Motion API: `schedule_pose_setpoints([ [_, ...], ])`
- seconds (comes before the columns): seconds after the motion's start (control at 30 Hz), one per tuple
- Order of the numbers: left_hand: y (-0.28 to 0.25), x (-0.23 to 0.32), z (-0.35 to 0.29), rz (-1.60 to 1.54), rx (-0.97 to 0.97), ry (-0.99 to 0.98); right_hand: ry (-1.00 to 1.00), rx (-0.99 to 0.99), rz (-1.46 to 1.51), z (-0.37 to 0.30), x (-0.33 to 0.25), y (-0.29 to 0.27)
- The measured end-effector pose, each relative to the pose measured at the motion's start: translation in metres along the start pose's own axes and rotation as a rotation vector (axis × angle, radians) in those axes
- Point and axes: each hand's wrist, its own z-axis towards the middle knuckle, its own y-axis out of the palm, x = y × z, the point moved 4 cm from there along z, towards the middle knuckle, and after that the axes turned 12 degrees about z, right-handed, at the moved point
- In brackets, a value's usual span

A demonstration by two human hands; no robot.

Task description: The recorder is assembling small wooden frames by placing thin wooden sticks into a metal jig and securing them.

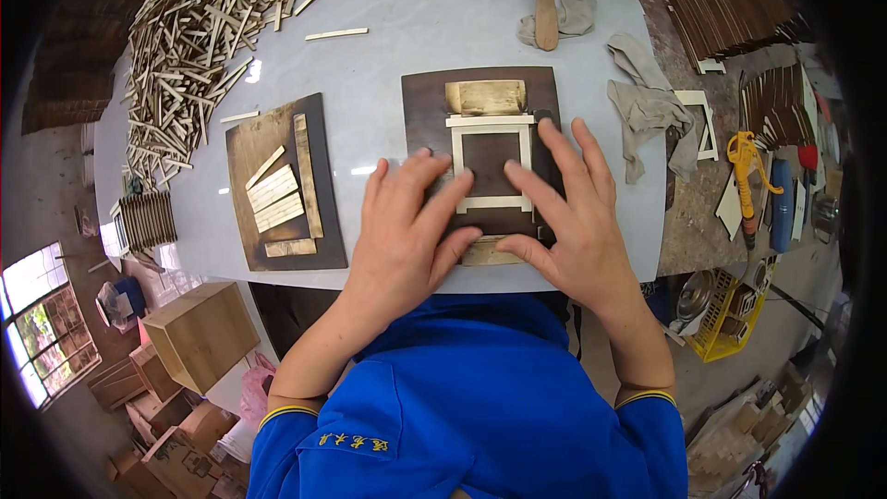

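Note:
A small pale wooden frame (492, 120) lies on a dark brown board (423, 97) in front of me. My left hand (397, 226) rests at the frame's left side, fingers spread, the fingertips at its left bar. On the other side, my right hand (584, 226) has its fingers stretched out, the index finger reaching the right bar. Both thumbs point inward near the board's front edge. Beyond the frame, a scorched-looking wooden block (486, 96) sits on the board. Further blocks and dark strips along the right and front edges are partly covered by my right hand.
To the left lies a second board (330, 222) with pale strips (277, 199) on it. A heap of thin sticks (199, 46) covers the far left. A brush (546, 9) and rags (647, 111) lie far right, near a yellow tool (742, 162) and stacked dark pieces (730, 14).

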Motion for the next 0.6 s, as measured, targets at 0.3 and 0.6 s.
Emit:
schedule_pose_setpoints([
  [0.3, 0.004, 0.005, -0.031, -0.117, -0.067, 0.086, -0.113, 0.014, 0.0, -0.028, -0.01, 0.012],
  [0.6, -0.054, -0.077, -0.091, -0.065, 0.298, -0.455, -0.129, 0.022, 0.03, -0.013, -0.045, 0.033],
])
